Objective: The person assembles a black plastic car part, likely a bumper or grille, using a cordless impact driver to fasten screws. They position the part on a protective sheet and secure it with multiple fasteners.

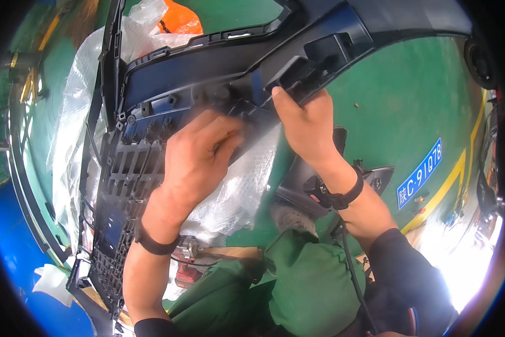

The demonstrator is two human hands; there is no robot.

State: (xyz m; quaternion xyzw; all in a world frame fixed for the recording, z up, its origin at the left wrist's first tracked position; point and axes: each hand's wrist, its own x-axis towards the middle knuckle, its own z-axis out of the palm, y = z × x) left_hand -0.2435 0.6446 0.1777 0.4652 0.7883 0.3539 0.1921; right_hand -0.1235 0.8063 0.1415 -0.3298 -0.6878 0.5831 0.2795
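Note:
A large black plastic car bumper stretches in front of me, its ribbed inner side and grille section in view. My right hand is closed round its near edge, thumb on a boxy bracket and fingers hidden behind it. Closer to the middle, my left hand is at the same edge, with fingers curled in and blurred by motion. Whatever is between those fingertips is too smeared to make out. The slatted grille lies left of that hand.
Clear plastic wrap lies beneath the bumper. A red and grey power tool is near my green-clad legs. Black plastic parts sit below my right hand. A blue licence plate shows on the green floor. An orange item lies beyond.

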